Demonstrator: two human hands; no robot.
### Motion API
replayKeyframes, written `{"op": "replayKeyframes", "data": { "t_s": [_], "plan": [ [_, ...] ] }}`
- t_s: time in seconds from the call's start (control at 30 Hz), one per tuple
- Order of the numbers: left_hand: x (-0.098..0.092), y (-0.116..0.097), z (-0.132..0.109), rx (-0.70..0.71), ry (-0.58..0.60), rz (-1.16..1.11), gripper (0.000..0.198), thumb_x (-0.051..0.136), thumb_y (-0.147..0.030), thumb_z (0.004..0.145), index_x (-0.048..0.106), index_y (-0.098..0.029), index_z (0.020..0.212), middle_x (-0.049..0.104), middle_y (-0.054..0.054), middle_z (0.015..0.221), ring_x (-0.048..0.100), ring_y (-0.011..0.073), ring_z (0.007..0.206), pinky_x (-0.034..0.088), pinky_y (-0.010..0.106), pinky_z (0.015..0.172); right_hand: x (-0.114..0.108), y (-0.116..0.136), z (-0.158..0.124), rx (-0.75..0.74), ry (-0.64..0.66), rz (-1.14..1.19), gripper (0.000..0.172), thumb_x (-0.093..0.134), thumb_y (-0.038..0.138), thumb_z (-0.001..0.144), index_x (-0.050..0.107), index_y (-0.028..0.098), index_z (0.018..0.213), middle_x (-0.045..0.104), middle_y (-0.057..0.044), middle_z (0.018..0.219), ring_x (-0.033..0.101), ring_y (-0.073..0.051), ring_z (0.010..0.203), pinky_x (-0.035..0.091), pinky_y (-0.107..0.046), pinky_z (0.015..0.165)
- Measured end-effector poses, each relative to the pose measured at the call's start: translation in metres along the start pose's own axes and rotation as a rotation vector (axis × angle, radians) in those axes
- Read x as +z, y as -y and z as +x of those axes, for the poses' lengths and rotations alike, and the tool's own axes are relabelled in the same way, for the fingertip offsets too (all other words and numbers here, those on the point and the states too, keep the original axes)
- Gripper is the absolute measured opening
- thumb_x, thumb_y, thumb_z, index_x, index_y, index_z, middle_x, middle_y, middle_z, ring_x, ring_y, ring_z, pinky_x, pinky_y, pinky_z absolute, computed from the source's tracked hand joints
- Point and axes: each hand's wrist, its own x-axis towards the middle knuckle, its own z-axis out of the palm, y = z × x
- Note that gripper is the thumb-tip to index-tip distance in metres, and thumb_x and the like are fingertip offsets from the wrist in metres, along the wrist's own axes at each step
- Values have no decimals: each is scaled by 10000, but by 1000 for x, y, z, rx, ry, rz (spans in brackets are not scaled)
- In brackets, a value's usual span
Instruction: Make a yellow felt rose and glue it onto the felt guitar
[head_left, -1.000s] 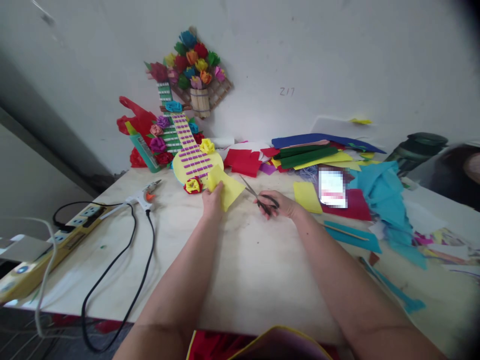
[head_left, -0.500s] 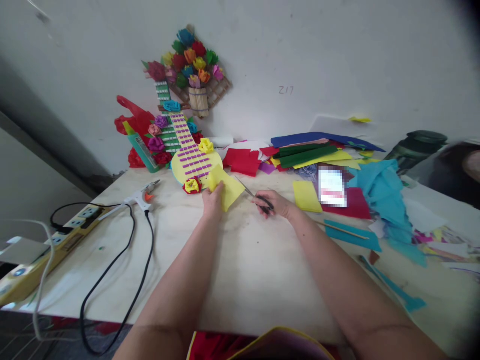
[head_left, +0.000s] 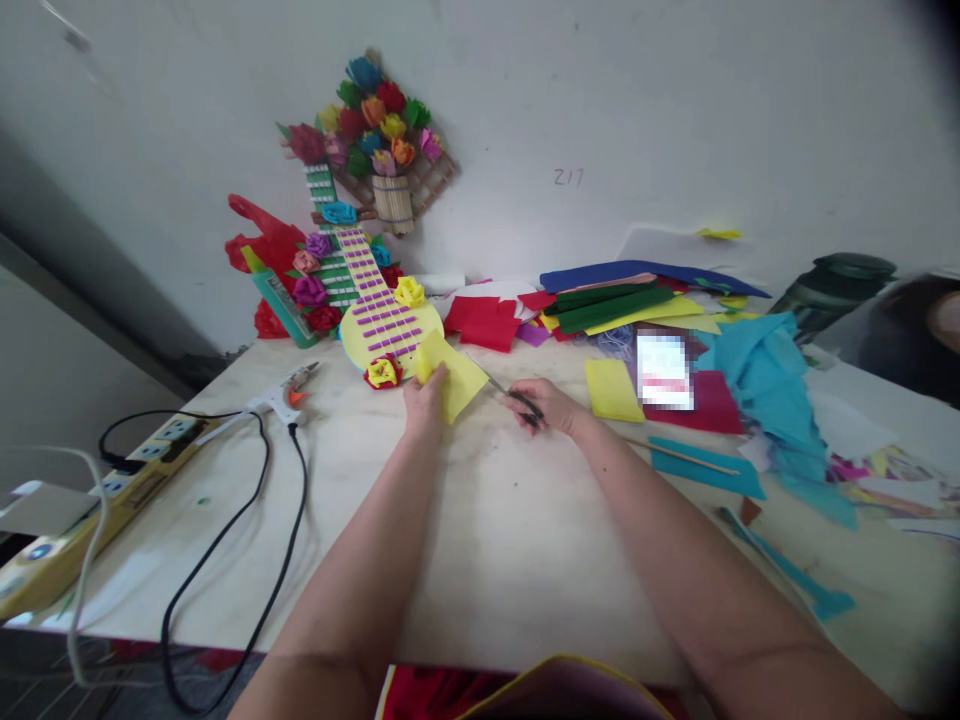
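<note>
Left hand [head_left: 425,398]: fingers pinched on the yellow sheet [head_left: 459,383], thumb on top. You have it by its lower left side, raised in front of you over the table [head_left: 517,560], just right of the guitar [head_left: 362,346]. Right hand [head_left: 551,405]: fingers curled round the scissors [head_left: 531,407] handles, gap between them small. Blades point up-left, at the sheet's right edge; can't tell how far they bite. Glue gun [head_left: 276,405] lies left of your left hand, cord looping toward you, near the power strip [head_left: 127,505]. Right of your right hand: yellow piece [head_left: 613,390], then a lit screen [head_left: 665,372] over a red piece [head_left: 718,402]. Nearer you, a stick [head_left: 686,459] lies across a blue strip [head_left: 739,480].
</note>
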Motion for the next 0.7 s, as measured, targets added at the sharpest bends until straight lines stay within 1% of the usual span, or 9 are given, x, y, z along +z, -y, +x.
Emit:
{"op": "replayKeyframes", "data": {
  "t_s": [0.3,0.5,0.7],
  "plan": [
    [2,-2,-3,-4,17,-21,357,698,-294,577,610,-124,878,653,103,849,629,203,729,508,326,667,1,0,1,-3,-16,8,345,592,479,666,511,144,686,490,50,443,407,-49,298,289,-172,289],
    [0,-1,-1,7,21,-10,359,696,-305,576,610,-127,876,649,103,863,627,202,715,507,331,654,1,-5,4,-56,-27,23,357,633,456,630,558,125,744,461,59,445,401,-42,325,327,-171,307],
    [0,-1,0,13,-21,2,352,684,-298,581,614,-127,880,649,91,820,628,198,719,500,321,670,2,-8,7,-67,-67,16,393,666,435,594,590,114,808,470,56,470,388,-34,344,319,-163,296]
  ]
}}
